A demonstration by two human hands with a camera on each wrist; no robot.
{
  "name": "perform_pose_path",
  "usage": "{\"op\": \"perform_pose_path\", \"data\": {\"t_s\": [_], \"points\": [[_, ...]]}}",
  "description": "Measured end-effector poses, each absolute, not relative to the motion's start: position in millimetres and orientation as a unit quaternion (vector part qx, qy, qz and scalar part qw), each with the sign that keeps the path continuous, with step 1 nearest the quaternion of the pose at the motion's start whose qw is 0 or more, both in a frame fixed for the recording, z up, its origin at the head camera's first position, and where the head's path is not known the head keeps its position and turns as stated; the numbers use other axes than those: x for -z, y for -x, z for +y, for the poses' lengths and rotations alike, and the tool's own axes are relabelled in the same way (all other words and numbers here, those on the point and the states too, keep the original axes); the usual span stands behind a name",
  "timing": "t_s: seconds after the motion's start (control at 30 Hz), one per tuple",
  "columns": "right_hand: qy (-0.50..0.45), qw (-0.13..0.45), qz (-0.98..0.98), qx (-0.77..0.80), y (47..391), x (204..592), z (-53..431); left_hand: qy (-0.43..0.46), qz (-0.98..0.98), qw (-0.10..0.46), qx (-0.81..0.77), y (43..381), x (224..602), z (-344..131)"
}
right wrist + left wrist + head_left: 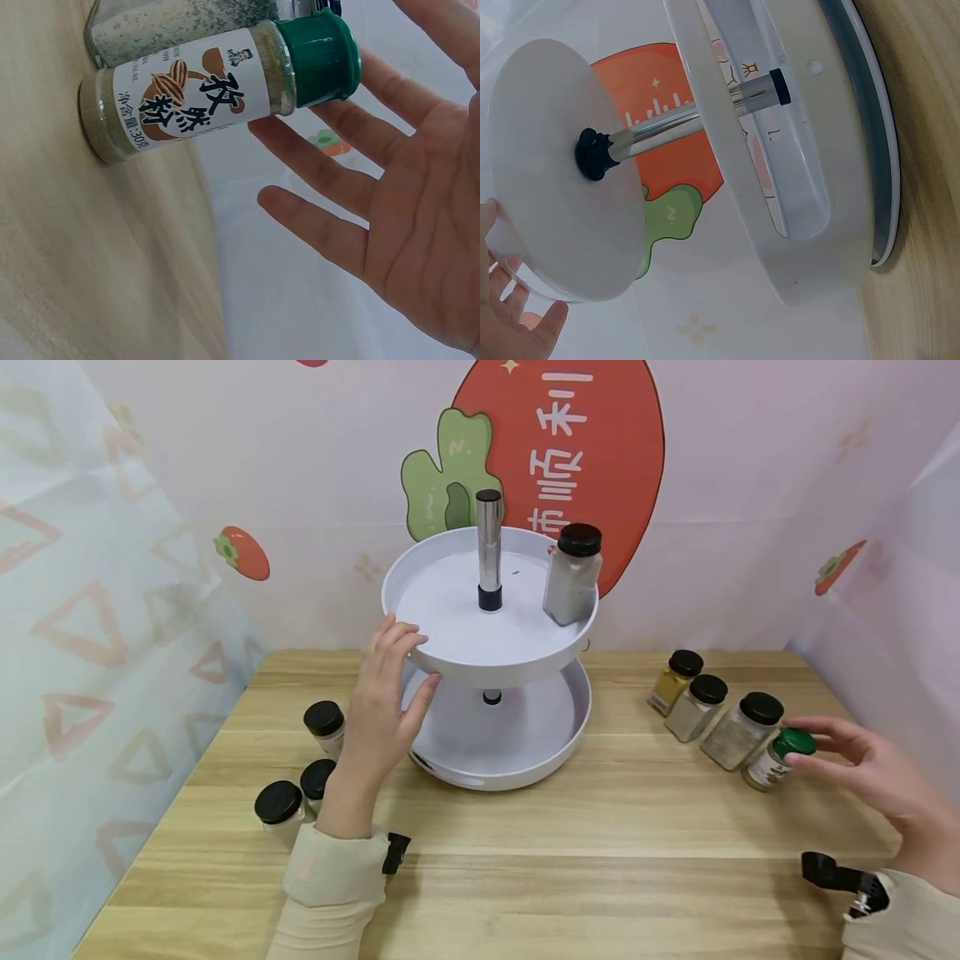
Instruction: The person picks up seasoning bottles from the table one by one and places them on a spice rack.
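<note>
A white two-tier round tray with a chrome post stands on the wooden table. My left hand is at the upper tier's left rim, fingertips at the edge and thumb lower down, its fingers loosely bent; the left wrist view shows this hand beside the tier's underside. At the right, my right hand is spread around the green cap of a spice shaker. In the right wrist view the shaker, with brown powder and a white label, stands on the table, the straight fingers right by its cap.
A black-capped glass jar stands on the upper tier's right side. Left of the shaker are a large jar, a smaller jar and a yellow one. Several black-capped jars stand by my left forearm. Printed cloth walls enclose the table.
</note>
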State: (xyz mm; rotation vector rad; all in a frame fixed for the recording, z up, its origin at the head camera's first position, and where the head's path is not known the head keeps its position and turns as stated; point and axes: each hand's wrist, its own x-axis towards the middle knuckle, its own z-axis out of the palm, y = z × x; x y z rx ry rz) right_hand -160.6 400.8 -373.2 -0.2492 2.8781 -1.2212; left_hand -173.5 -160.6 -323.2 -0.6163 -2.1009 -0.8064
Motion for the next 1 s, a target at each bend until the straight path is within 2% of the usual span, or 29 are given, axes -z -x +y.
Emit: {"op": "perform_pose_path", "data": {"t_s": [0.2,0.57,1.0], "points": [[0.122,-0.008,0.881,0.456,163,384,403,0.242,-0.830,0.392,0.313,174,323,-161],[0.159,0.002,0.864,0.478,172,390,405,0.239,-0.828,0.397,0.314,173,324,-162],[0.129,0.013,0.838,0.530,166,394,405,0.244,-0.830,0.395,0.308,173,322,-163]]}}
